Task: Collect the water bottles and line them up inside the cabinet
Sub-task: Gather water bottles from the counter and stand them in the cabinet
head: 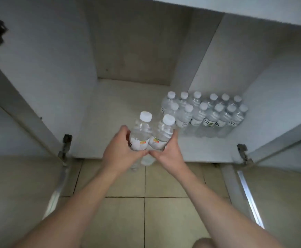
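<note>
I see two clear plastic bottles with white screw caps held side by side, touching, just above the cabinet's front edge. My left hand (118,149) curls around the left bottle (140,134); my right hand (169,151) curls around the right bottle (162,135). Both forearms reach forward over beige floor tiles (164,221). Deeper in the pale cabinet (110,108), to the right, stand two rows of bottles (207,113), ribbed, labelled and upright.

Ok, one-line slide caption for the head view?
Both hands carry two clear plastic white-capped water bottles toward rows of matching bottles inside the open white cabinet.
</note>
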